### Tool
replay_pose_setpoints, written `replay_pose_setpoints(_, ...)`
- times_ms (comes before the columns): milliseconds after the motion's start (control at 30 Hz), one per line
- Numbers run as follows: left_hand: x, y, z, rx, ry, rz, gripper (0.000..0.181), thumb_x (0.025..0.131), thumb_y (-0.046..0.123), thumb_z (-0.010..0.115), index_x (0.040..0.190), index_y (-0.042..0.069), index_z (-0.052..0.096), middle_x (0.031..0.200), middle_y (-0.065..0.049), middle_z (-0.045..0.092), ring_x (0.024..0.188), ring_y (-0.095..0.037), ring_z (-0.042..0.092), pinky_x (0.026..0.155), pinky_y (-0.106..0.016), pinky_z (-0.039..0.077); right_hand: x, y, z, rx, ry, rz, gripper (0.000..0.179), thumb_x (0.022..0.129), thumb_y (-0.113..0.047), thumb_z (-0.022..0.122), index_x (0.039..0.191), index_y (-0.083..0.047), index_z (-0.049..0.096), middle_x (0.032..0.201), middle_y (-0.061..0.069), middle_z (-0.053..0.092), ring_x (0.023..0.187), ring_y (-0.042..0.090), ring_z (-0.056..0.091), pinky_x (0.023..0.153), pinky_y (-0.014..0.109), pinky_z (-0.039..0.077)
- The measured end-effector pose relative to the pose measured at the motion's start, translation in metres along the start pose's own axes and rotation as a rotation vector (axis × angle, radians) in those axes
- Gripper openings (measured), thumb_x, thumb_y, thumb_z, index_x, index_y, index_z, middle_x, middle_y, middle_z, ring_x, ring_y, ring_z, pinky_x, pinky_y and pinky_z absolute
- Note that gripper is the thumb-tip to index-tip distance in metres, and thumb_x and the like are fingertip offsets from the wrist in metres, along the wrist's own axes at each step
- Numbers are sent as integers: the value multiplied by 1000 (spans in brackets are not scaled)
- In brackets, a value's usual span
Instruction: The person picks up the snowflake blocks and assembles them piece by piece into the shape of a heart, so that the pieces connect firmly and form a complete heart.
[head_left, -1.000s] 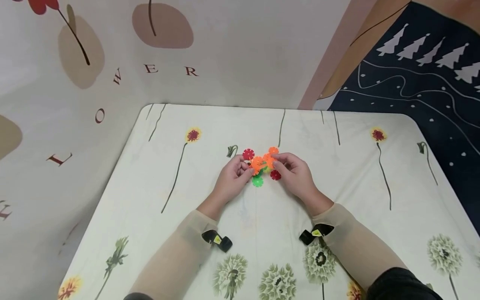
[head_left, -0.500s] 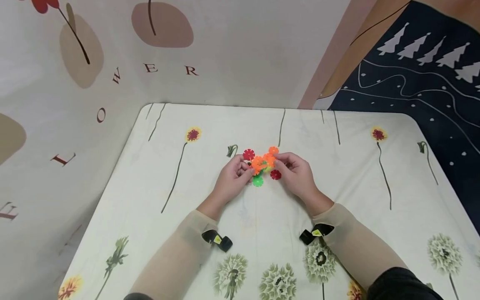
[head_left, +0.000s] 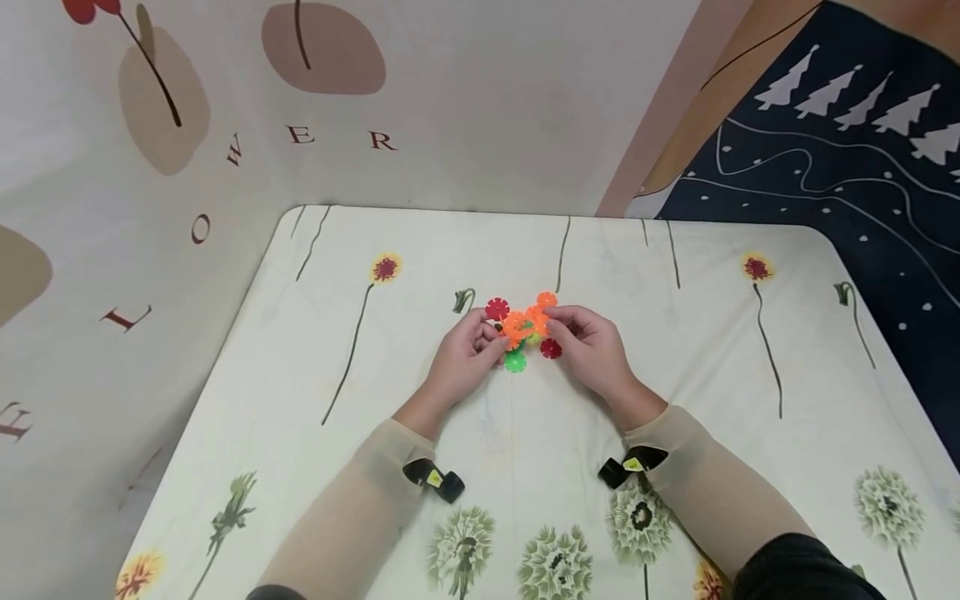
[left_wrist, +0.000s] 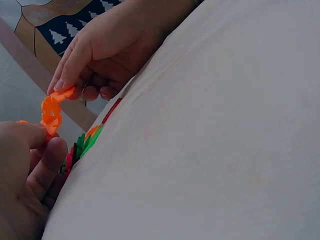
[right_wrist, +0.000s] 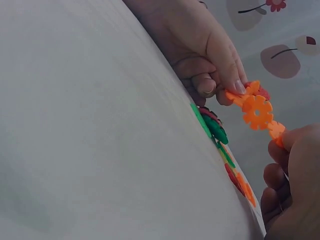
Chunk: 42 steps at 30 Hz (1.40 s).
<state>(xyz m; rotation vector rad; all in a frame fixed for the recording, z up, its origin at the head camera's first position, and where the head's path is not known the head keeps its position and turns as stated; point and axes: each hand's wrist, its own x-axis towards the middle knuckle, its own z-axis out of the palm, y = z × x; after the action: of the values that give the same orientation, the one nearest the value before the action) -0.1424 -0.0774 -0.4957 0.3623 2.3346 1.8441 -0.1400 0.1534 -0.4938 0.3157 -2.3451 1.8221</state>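
Several orange notched snowflake discs (right_wrist: pixel 257 112) are linked into a short chain held just above the table. My left hand (head_left: pixel 468 346) pinches the disc at one end between thumb and fingers. At the chain's other end, my right hand (head_left: pixel 596 346) pinches an orange disc in the same way. Below and around the chain lies a small pile of loose discs: a light green disc (head_left: pixel 515 362) at the near side, a red disc (head_left: pixel 551 348) close to the right fingers, and another red disc (head_left: pixel 497 309) past the left fingertips. Dark green discs (right_wrist: pixel 218 132) show in the right wrist view.
The table (head_left: pixel 480 250) wears a white cloth printed with flowers and dandelions. A pale wall (head_left: pixel 480 108) with printed letters borders its far and left sides, and a dark blue cloth with white trees (head_left: pixel 810 150) hangs at the right.
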Motion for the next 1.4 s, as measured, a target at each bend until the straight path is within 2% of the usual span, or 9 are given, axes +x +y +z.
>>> replay_pose_setpoints(333, 0, 0, -1, -6, -11, 17, 16, 102, 8, 73, 108, 7, 58, 88, -6, 73, 72, -21, 66, 66, -24, 53, 0, 0, 1, -28, -1, -49, 18, 99, 0, 74, 117, -1, 79, 99, 11, 76, 79, 15, 64, 67, 19, 53)
replay_pose_setpoints(567, 0, -2, -1, 16, -11, 9, 15, 102, 10, 73, 107, 10, 59, 88, -3, 73, 72, -21, 66, 65, -26, 52, -1, 2, 1, -11, 2, -67, 19, 100, 1, 73, 117, 1, 78, 98, 14, 76, 81, 13, 64, 69, 18, 53)
replay_pose_setpoints(800, 0, -2, -2, 47, -14, 34, 17, 100, 9, 76, 112, 11, 63, 88, -3, 74, 71, -20, 66, 65, -26, 54, 1, 2, 0, -67, -21, -125, 18, 96, 2, 78, 114, 0, 80, 99, 12, 77, 75, 14, 62, 66, 17, 52)
replay_pose_setpoints(1200, -1, -2, -2, 52, -9, 32, 18, 99, 10, 77, 112, 10, 64, 83, -1, 72, 68, -20, 66, 62, -25, 52, 0, 0, 0, -70, -55, -41, 19, 95, 0, 80, 114, 0, 81, 101, 12, 79, 76, 16, 66, 68, 19, 55)
replay_pose_setpoints(1400, 1, -3, -1, 2, 5, 35, 19, 100, 7, 74, 116, 8, 64, 86, -3, 71, 72, -21, 64, 64, -24, 52, 1, 0, 1, -24, -66, -21, 19, 96, 0, 79, 115, 1, 80, 102, 14, 79, 76, 15, 67, 69, 19, 55)
